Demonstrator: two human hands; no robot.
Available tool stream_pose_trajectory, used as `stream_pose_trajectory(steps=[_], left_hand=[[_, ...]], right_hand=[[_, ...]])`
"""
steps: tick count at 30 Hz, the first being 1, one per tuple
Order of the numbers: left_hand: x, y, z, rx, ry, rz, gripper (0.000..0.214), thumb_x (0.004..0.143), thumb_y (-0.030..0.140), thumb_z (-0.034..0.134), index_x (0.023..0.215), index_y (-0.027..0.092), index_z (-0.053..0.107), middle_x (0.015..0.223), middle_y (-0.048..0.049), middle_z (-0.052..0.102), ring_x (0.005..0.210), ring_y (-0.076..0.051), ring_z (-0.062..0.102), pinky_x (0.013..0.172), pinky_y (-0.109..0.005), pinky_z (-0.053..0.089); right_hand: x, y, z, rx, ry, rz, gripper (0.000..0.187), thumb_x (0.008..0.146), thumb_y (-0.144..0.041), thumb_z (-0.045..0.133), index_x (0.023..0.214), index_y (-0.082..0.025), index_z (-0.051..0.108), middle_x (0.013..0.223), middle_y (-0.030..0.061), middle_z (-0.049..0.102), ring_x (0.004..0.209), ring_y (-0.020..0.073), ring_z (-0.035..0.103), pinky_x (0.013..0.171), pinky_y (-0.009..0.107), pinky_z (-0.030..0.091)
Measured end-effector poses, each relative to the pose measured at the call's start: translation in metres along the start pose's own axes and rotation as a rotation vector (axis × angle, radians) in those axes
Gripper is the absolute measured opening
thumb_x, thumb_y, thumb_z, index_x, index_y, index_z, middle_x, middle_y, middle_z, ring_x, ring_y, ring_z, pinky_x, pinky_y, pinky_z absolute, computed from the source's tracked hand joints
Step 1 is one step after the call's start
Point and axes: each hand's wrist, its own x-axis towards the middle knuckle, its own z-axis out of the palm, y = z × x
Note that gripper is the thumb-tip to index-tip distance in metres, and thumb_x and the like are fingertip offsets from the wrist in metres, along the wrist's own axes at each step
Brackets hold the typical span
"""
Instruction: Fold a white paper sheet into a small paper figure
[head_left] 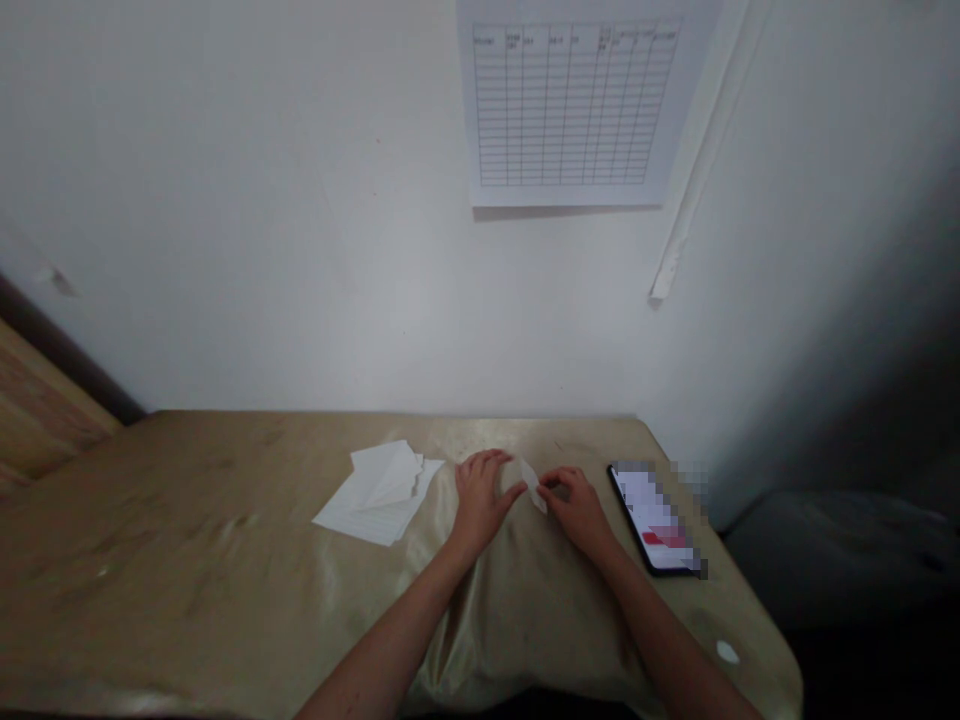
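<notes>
A small folded piece of white paper (pixel 530 480) stands just above the cloth, between my two hands. My right hand (pixel 576 502) is closed, with thumb and fingertips pinching the paper's right edge. On the other side, my left hand (pixel 478 495) has its thumb apart from its fingers, and their tips reach the paper's left side; whether they press on it is hard to make out. Left of that hand lies a loose stack of white paper sheets (pixel 367 515), with a folded, torn-edged piece on top.
A gold-brown shiny cloth (pixel 247 590) covers the table, wrinkled near my arms. A phone (pixel 652 520) with a lit screen lies to the right. A white scrap (pixel 727 652) rests near the right corner. A printed table sheet (pixel 570 110) hangs on the wall behind.
</notes>
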Motion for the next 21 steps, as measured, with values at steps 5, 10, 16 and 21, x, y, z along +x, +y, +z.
stream_pose_trajectory(steps=[5,10,16,21], left_hand=[[-0.004,0.005,0.004,-0.022,-0.025,-0.03,0.005,0.083,0.031,0.079,0.088,0.032,0.08,0.136,-0.0031,0.062,0.133,-0.032,0.044,0.115,-0.061,0.026],[-0.003,0.005,0.005,-0.06,-0.016,-0.045,0.009,0.082,0.022,0.078,0.086,0.03,0.08,0.135,-0.0037,0.063,0.131,-0.031,0.046,0.114,-0.058,0.028],[-0.002,0.001,0.007,-0.1,-0.009,-0.021,0.012,0.084,0.02,0.074,0.089,0.029,0.08,0.134,-0.0044,0.064,0.13,-0.029,0.048,0.114,-0.056,0.03],[-0.002,0.0,0.008,-0.123,-0.015,-0.013,0.011,0.084,0.02,0.073,0.089,0.029,0.079,0.137,-0.0044,0.063,0.131,-0.029,0.047,0.114,-0.056,0.032]], right_hand=[[-0.001,-0.001,0.002,0.027,0.028,-0.021,0.011,0.08,-0.029,0.068,0.085,-0.022,0.074,0.095,0.0074,0.07,0.099,0.0249,0.065,0.096,0.04,0.049],[-0.001,0.001,0.006,0.045,0.024,-0.047,0.012,0.08,-0.029,0.068,0.088,-0.022,0.073,0.091,0.006,0.07,0.093,0.0234,0.066,0.092,0.039,0.051],[-0.001,0.009,0.012,0.074,0.055,-0.057,0.022,0.079,-0.027,0.068,0.099,-0.02,0.073,0.095,0.0072,0.07,0.093,0.0238,0.067,0.093,0.041,0.051],[-0.001,0.011,0.013,0.094,0.044,-0.036,0.022,0.079,-0.027,0.068,0.099,-0.02,0.072,0.098,0.0074,0.069,0.092,0.0231,0.068,0.093,0.041,0.052]])
